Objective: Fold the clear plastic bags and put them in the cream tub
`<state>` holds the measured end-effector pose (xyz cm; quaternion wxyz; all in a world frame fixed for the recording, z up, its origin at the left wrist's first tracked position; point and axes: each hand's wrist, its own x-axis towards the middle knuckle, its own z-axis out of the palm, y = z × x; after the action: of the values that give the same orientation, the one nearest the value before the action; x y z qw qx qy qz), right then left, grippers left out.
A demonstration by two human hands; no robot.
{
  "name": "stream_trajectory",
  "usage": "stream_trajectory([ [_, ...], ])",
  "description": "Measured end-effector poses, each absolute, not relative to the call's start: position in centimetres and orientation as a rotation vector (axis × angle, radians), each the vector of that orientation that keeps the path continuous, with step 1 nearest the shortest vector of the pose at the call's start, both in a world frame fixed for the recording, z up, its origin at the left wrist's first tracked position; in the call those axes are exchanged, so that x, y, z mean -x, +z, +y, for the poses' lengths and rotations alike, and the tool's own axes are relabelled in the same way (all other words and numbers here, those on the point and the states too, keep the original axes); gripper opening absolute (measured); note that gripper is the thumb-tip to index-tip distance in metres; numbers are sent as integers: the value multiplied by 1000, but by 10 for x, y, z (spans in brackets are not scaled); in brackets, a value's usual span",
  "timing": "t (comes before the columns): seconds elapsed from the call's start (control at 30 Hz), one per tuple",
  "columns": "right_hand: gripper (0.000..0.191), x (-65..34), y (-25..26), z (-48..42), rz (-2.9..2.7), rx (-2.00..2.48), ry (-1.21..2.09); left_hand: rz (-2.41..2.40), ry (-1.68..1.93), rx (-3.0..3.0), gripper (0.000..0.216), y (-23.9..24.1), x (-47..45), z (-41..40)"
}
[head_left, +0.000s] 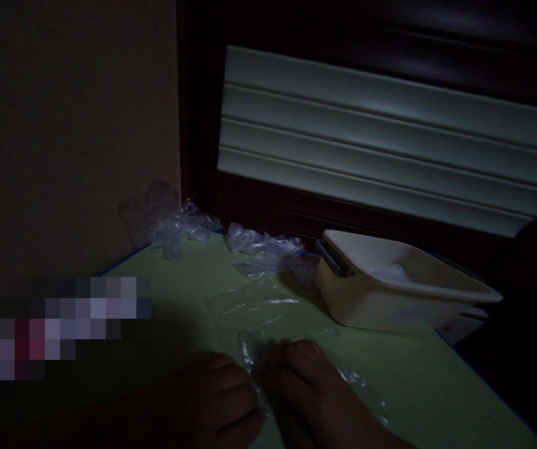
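At the bottom of the head view, my left hand (231, 396) is closed, its fingers curled over the green tabletop (413, 368). Close to its right, my right hand (310, 386) is also closed, fingers bent downward. Clear plastic film, apparently a bag (248, 352), shows between and beyond the hands, and more shiny plastic (357, 380) sticks out to the right of my right hand. Both hands seem to grip this bag, though my fingertips are hidden in the dark. Just ahead lies a flat clear plastic bag (259, 302).
Crumpled clear bags (263, 243) lie along the table's back edge, with another heap (169, 224) in the left corner. A cream plastic bin (375, 305) with a dark handle stands at the back right, something pale inside. A slatted panel (366, 137) is behind. Pixelation covers the left.
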<state>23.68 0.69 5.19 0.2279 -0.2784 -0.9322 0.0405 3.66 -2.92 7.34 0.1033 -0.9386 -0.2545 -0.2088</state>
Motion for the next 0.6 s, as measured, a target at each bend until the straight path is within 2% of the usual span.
stream_trajectory([
  [0.27,29,-236,74,3,-2596,858,324,-743,-644,2768,11,74,-34,-30],
  [0.6,26,-240,86,9,-2520,1038,456,-856,-637,2741,8,78,-32,-28],
])
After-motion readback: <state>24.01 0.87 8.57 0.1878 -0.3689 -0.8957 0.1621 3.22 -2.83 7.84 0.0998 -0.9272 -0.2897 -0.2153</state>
